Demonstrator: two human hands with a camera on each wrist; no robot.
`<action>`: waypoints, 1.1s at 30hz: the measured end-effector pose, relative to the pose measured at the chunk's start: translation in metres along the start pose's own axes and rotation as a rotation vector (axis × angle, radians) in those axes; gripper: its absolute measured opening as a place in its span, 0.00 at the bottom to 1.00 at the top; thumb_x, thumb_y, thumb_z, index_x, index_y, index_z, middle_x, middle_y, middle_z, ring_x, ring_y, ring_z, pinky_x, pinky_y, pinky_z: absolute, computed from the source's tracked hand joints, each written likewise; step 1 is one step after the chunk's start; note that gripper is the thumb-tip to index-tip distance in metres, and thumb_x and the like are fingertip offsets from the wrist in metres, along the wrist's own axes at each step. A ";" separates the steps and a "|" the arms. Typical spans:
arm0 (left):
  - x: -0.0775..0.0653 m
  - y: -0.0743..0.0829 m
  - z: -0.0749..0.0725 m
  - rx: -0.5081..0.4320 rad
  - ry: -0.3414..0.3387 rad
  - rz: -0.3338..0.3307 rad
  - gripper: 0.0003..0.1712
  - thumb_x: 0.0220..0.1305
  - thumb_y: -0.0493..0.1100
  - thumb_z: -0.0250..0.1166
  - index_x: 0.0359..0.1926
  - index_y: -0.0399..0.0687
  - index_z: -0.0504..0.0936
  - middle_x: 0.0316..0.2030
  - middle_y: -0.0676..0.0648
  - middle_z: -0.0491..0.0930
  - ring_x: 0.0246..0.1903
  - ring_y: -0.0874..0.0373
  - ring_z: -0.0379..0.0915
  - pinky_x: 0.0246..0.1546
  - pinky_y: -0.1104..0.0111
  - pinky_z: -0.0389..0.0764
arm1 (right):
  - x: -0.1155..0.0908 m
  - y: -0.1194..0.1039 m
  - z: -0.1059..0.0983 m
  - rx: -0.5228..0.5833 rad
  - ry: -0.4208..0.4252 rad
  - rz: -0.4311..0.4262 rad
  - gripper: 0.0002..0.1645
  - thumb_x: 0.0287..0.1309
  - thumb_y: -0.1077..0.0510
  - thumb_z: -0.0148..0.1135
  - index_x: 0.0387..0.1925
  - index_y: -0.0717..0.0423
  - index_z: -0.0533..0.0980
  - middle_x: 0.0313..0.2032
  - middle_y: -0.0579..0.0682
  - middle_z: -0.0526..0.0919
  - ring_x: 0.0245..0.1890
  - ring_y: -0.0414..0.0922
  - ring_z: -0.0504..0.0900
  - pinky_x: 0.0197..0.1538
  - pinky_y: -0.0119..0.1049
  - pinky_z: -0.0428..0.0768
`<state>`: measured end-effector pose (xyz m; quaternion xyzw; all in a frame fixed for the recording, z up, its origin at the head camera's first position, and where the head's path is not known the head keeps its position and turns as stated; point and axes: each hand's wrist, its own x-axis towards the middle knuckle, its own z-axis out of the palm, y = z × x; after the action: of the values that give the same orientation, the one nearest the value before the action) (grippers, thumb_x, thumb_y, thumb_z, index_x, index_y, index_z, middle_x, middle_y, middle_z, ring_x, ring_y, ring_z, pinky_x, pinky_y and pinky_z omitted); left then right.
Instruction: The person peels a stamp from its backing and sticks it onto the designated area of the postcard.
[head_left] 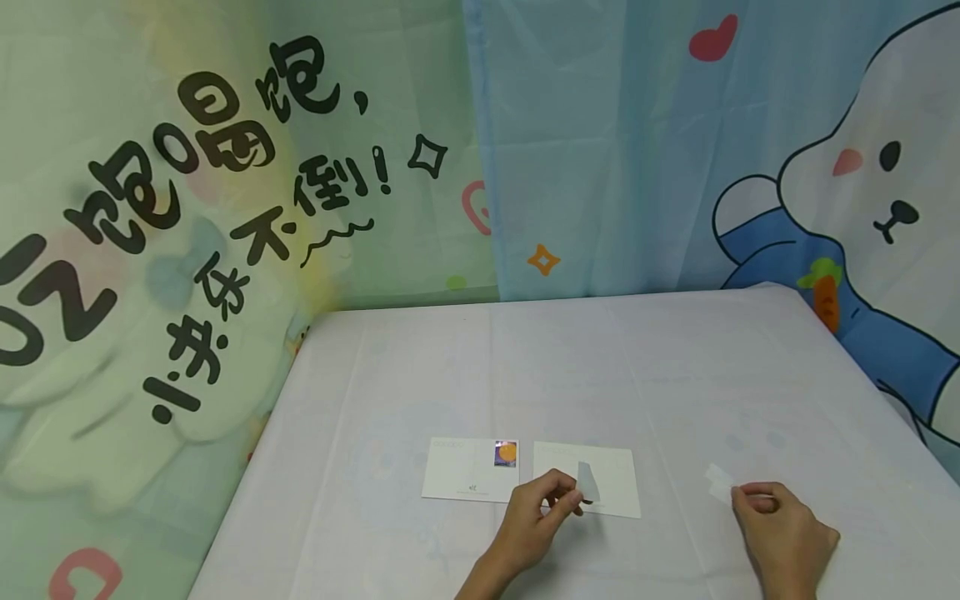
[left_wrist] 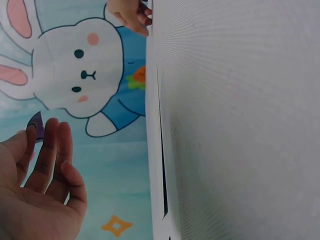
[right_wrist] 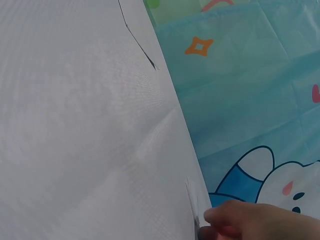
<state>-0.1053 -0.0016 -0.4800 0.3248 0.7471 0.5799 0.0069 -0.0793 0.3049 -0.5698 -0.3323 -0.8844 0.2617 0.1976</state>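
Between thumb and fingertips my left hand (head_left: 534,521) pinches a small stamp (head_left: 587,482), raised over the right-hand white card (head_left: 615,492). Its greyish back faces the head camera, while the left wrist view shows a purple printed side on the stamp (left_wrist: 37,125). Left of that card lies another white card (head_left: 468,475), which bears a purple and orange stamp (head_left: 506,453) at its upper right corner. Over on the right, my right hand (head_left: 787,533) pinches the near edge of a small, pale, translucent piece (head_left: 720,482) close over the table.
A white cloth covers the table (head_left: 450,367), with faint creases. Printed curtains (head_left: 600,150) hang behind its far edge and along its sides, showing a cartoon rabbit and lettering.
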 end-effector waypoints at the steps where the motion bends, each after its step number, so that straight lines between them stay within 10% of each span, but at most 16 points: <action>1: 0.000 0.000 0.000 0.000 0.000 0.000 0.05 0.65 0.35 0.55 0.34 0.37 0.75 0.26 0.40 0.81 0.26 0.67 0.72 0.30 0.78 0.72 | 0.000 -0.001 0.000 0.001 0.003 0.008 0.11 0.50 0.59 0.63 0.30 0.66 0.76 0.21 0.60 0.81 0.20 0.56 0.76 0.41 0.54 0.55; 11: 0.000 -0.003 -0.001 0.003 -0.005 -0.003 0.05 0.66 0.36 0.55 0.35 0.37 0.75 0.26 0.41 0.81 0.26 0.68 0.72 0.30 0.78 0.71 | 0.000 -0.013 -0.004 0.073 0.025 0.038 0.12 0.53 0.56 0.61 0.29 0.64 0.76 0.20 0.57 0.79 0.17 0.48 0.72 0.45 0.53 0.53; 18: 0.001 -0.003 -0.001 0.003 -0.004 0.005 0.05 0.65 0.35 0.55 0.35 0.37 0.75 0.26 0.41 0.81 0.26 0.66 0.73 0.29 0.78 0.71 | -0.003 -0.037 -0.014 0.311 0.138 -0.167 0.08 0.43 0.61 0.71 0.23 0.60 0.79 0.14 0.45 0.78 0.15 0.22 0.65 0.40 0.30 0.59; 25: 0.001 -0.004 -0.001 0.000 -0.005 0.014 0.04 0.65 0.35 0.55 0.35 0.37 0.75 0.26 0.41 0.81 0.26 0.69 0.72 0.29 0.78 0.72 | -0.015 -0.069 -0.020 0.566 -0.093 -0.242 0.09 0.45 0.60 0.72 0.30 0.56 0.80 0.22 0.40 0.80 0.29 0.27 0.74 0.56 0.34 0.62; 33: 0.001 -0.003 0.000 -0.005 -0.014 0.003 0.05 0.66 0.36 0.55 0.35 0.37 0.75 0.26 0.41 0.81 0.26 0.68 0.72 0.29 0.77 0.72 | -0.027 -0.088 0.003 0.671 -0.258 -0.585 0.12 0.48 0.63 0.69 0.37 0.54 0.78 0.31 0.45 0.81 0.36 0.34 0.78 0.50 0.25 0.63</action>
<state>-0.1077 -0.0016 -0.4820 0.3300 0.7450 0.5795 0.0118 -0.1045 0.2287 -0.5244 0.0486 -0.8248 0.5058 0.2480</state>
